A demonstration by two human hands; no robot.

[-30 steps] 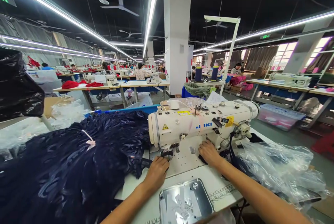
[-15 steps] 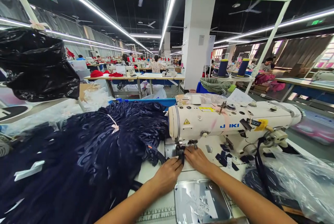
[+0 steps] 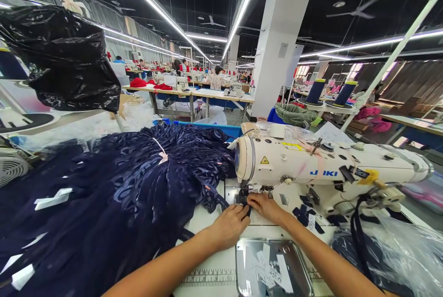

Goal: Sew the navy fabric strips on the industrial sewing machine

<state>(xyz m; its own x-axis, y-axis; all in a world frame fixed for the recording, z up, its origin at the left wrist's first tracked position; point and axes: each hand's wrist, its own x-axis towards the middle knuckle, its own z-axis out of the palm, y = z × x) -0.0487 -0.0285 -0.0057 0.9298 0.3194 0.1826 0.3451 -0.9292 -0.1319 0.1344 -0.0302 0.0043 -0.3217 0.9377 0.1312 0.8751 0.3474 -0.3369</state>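
Note:
A white sewing machine (image 3: pixel 294 158) stands at the centre right. At its needle area, my left hand (image 3: pixel 232 224) and my right hand (image 3: pixel 265 207) hold a small dark navy fabric piece (image 3: pixel 248 210), fingers closed and nearly touching each other. The right hand is just right of the presser foot, the left hand in front of it. A large heap of navy garments (image 3: pixel 152 195), tied with a pale strip, lies left of the machine. A metal tray (image 3: pixel 238 269) with white labels sits in front of my hands.
Navy scraps and a white label (image 3: pixel 311 223) lie on the machine bed at right. Clear plastic (image 3: pixel 408 246) covers the right side. A black bag (image 3: pixel 72 62) hangs at left. Thread cones (image 3: pixel 315 92) stand behind the machine; people work farther back.
The view has shifted and tilted, moving the machine to the right in the picture. Both hands stay close together at the needle area, with the fabric still held.

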